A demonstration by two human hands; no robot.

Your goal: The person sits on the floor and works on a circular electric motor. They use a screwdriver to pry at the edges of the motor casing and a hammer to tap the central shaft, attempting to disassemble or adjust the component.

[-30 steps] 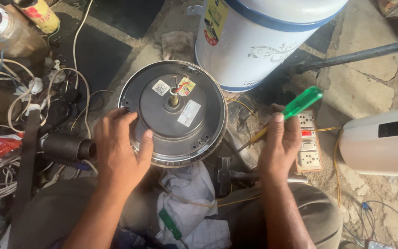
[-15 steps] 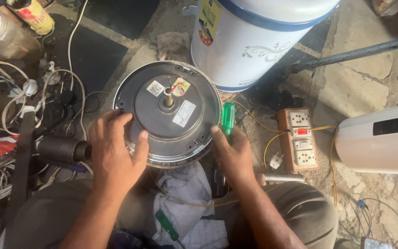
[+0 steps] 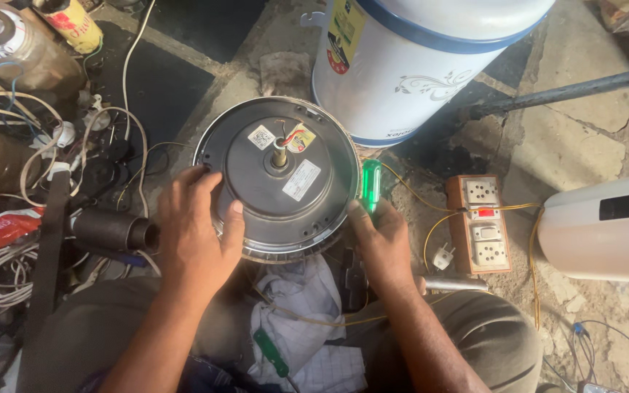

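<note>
On lap: motor (image 3: 278, 178) (both hands (image 3: 194, 233))

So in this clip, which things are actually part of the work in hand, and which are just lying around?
In hand:
- round grey motor housing, gripped at its rim by the left hand
- green-handled screwdriver, held in the right hand against the housing's edge

Lying about:
- white cylindrical tank
- switch-and-socket board
- checked cloth
- tangled wires
- yellow can
</note>
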